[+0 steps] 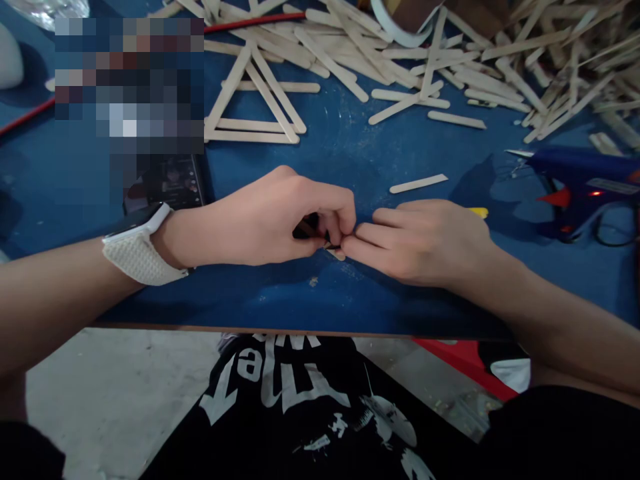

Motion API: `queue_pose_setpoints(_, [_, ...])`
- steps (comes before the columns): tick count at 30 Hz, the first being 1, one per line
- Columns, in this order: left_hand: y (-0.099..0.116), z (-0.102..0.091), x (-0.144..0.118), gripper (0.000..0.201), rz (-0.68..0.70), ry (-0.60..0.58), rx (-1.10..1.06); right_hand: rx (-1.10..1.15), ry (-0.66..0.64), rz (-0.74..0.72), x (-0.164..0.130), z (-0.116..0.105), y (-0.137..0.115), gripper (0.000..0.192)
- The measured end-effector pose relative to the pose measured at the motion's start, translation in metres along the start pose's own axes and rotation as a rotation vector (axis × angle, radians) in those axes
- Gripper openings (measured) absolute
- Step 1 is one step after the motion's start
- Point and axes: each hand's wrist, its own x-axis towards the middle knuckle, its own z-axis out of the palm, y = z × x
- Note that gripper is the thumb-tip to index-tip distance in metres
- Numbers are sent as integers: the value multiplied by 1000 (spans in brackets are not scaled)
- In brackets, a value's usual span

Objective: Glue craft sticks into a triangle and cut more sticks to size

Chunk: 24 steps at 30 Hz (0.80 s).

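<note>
In the head view, my left hand [280,217], with a pale-strapped watch on its wrist, is curled with thumb and fingers pinched together. Against its fingertips press the bent fingers of my right hand [420,243]. Between them shows the end of a small craft stick piece [336,253], low over the blue table; most of it is hidden. Something dark shows in the gap of my left hand, too covered to name. A yellow-ended object [477,213] pokes out behind my right hand. Just beyond lies a cut craft stick [419,183].
A triangle of craft sticks [257,127] lies at the back left, beside a phone [175,179]. Loose craft sticks [345,63] heap along the back. A blue glue gun [585,177] with a lit red light rests at the right. The table edge [300,331] runs before my lap.
</note>
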Motion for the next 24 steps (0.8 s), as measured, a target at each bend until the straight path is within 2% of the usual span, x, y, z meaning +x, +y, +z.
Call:
queue_pose_setpoints(4, [-2, 1, 0, 27, 11, 4, -17, 22, -55, -22, -3, -1, 9, 26])
queue_pose_setpoints(11, [-10, 4, -2, 26, 43, 16, -18, 32, 32, -9, -2, -1, 7, 27])
queue_pose_setpoints(21, [1, 0, 2, 28, -1, -10, 0, 19, -11, 59, -4, 4, -4, 33])
queue_pose_setpoints(24, [1, 0, 2, 29, -10, -10, -5, 6, 36, 46, -3, 5, -2, 32])
